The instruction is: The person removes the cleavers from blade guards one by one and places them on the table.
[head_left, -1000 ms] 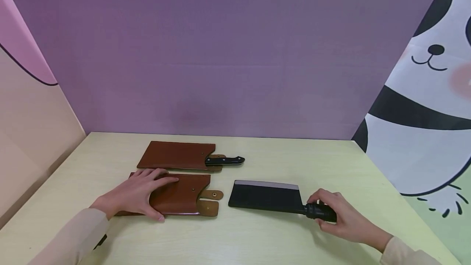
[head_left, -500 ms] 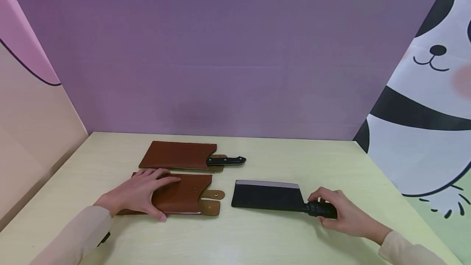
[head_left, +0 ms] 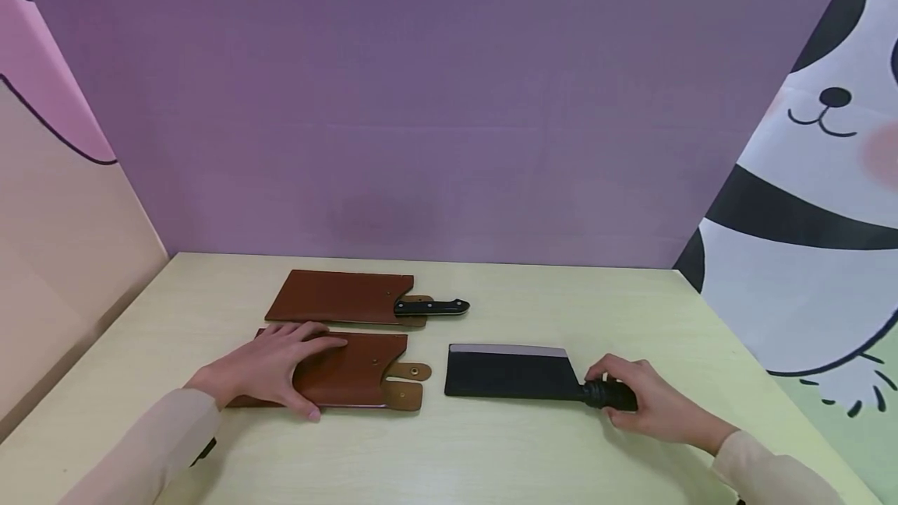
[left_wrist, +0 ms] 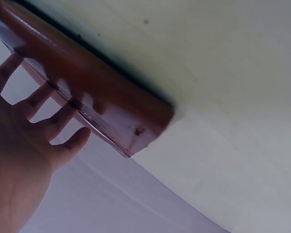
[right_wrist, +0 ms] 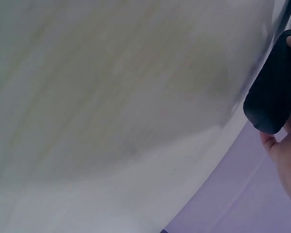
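Observation:
My left hand [head_left: 273, 365] rests spread across a brown leather knife sheath [head_left: 351, 369] at the front left. Its thumb lies by the near edge. In the left wrist view, the extended fingers [left_wrist: 63, 119] reach the side of the same sheath [left_wrist: 87, 77]. To the right, my right hand [head_left: 652, 404] holds a black-bladed cleaver [head_left: 512, 374] by its dark handle, blade pointing left toward the sheath's strapped end. A gap separates blade and straps. The right wrist view shows the handle's end [right_wrist: 271, 92] above the table, with fingers curled around it.
Behind the front sheath lies a second brown leather sheath [head_left: 340, 297], with a black riveted knife handle [head_left: 438, 308] sticking out of its right end. Everything is on a pale wooden table [head_left: 449, 458], backed by a purple cloth [head_left: 449, 107].
The front sheath has shifted slightly right along with my left hand. My right hand has brought the cleaver's handle a little left, and the grip is unchanged.

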`<state>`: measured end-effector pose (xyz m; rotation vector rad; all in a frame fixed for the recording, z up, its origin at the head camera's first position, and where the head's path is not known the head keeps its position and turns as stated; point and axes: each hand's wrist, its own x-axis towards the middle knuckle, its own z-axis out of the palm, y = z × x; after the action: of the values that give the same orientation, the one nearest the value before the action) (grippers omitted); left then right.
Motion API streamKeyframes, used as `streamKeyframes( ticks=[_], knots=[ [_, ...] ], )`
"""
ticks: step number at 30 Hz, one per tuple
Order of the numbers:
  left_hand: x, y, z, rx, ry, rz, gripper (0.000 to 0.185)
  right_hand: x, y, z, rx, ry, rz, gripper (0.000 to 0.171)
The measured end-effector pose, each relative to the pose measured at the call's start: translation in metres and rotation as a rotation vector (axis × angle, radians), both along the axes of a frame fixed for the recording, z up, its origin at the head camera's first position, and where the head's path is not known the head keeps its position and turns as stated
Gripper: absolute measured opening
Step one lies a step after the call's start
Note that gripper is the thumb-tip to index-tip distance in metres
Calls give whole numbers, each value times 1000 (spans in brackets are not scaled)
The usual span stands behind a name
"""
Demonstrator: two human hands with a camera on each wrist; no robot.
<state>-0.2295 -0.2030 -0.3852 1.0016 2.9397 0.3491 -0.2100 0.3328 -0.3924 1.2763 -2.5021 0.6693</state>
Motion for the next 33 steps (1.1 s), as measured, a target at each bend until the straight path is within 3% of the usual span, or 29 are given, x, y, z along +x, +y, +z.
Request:
streamKeyframes(
  ticks=[12,17,27,33],
  knots=[
    [-3,0,-2,3,3,-28,96,0,0,-1,81,94,-70,50],
    [-2,0,0,7,-10,-24,96,-1,1,-2,96,92,-98,51],
    [1,0,2,19,-82,0,99,-7,4,-5,18,22,13,50],
    [1,-1,2,17,-91,-4,100,-6,3,-3,28,-13,2,51]
  ],
)
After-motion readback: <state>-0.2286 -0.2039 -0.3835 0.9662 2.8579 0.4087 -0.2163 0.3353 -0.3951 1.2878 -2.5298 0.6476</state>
